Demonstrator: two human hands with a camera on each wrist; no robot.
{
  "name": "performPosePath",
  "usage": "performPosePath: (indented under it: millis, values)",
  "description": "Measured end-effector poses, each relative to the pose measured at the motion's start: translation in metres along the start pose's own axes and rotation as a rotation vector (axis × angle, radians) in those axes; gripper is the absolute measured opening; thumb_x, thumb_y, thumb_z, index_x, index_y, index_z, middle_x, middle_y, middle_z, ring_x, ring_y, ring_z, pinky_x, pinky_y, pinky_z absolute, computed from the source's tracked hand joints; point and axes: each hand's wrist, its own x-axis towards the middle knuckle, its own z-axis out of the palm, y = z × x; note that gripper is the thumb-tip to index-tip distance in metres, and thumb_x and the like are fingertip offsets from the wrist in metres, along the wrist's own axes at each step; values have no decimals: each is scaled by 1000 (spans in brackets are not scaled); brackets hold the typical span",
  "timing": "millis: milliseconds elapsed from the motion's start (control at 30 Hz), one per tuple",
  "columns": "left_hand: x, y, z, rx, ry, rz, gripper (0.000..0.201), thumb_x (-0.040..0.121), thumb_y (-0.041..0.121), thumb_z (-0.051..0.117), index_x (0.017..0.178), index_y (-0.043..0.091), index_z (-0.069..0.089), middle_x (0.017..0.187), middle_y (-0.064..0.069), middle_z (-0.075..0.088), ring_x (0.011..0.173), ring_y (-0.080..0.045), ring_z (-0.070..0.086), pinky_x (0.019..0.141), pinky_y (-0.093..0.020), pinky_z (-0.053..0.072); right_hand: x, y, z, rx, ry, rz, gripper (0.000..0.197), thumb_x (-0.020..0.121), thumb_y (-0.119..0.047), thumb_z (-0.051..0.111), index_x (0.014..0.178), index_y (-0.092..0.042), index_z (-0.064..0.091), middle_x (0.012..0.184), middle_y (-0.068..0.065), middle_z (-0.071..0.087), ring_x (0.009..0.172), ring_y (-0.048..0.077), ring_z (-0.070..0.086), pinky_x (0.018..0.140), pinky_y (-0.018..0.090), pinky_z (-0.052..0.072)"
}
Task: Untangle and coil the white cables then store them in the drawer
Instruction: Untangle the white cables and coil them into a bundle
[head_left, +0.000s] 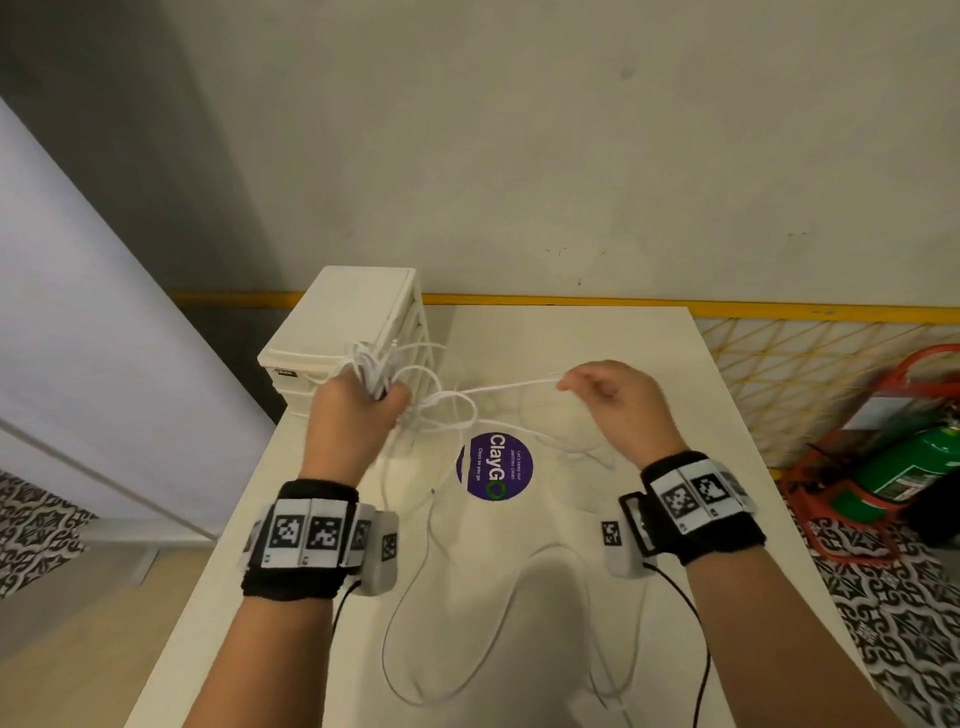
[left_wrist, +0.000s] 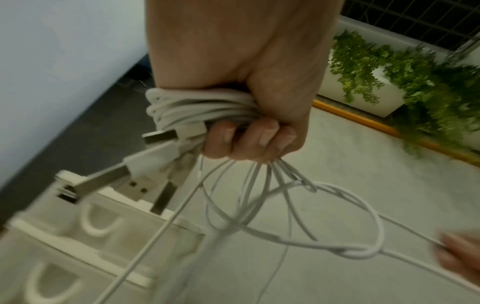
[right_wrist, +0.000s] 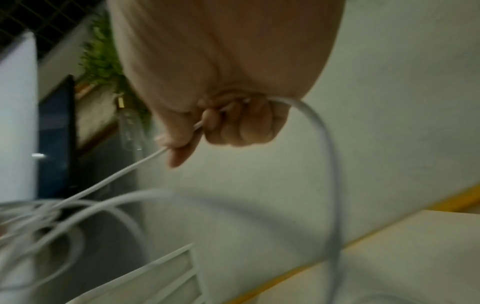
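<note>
My left hand (head_left: 363, 400) (left_wrist: 249, 135) grips a bundle of white cables (left_wrist: 192, 109) above the table, with several USB plugs (left_wrist: 161, 136) sticking out past the fingers. Loose loops and a knot (head_left: 447, 410) (left_wrist: 345, 252) hang from that fist. One strand (head_left: 509, 385) runs taut to my right hand (head_left: 587, 387) (right_wrist: 197, 131), which pinches it between thumb and forefinger. More white cable (head_left: 415, 623) trails down across the table (head_left: 649, 364) toward me. The white drawer unit (head_left: 337, 322) (left_wrist: 78, 226) stands at the table's back left, its drawers closed.
A purple round sticker (head_left: 494, 466) lies on the table centre. A yellow rail and mesh fence (head_left: 810, 374) run behind the table. A green cylinder in a red stand (head_left: 904, 462) sits on the floor to the right. Green plants (left_wrist: 415, 86) hang on the wall.
</note>
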Motion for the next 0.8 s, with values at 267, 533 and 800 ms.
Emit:
performPosePath:
  millis: [267,533,800]
  values:
    - [4,-25,-13,50,94,-83,31,85,18,61,72,-10,59,67,-25,62,62,-37,57,51,-30,40,-13,87,-6,-391,102,631,33,98,-27,39,111,-11,64,120,17,59,108,35,54,86,37,41]
    - [-9,8,21,-113,-99,-66,31,84,12,61,56,-2,62,37,6,54,37,-3,49,50,-27,39,-12,-14,48,64,-381,-74,39,96,-25,50,134,-19,49,130,-11,53,121,2,45,105,19,29]
    - [-8,-9,12,-25,-143,-38,38,89,20,61,52,11,58,46,6,55,43,-2,52,49,-18,36,0,-8,26,53,-168,-70,18,94,-24,51,93,-29,68,89,-2,54,85,9,52,78,17,39]
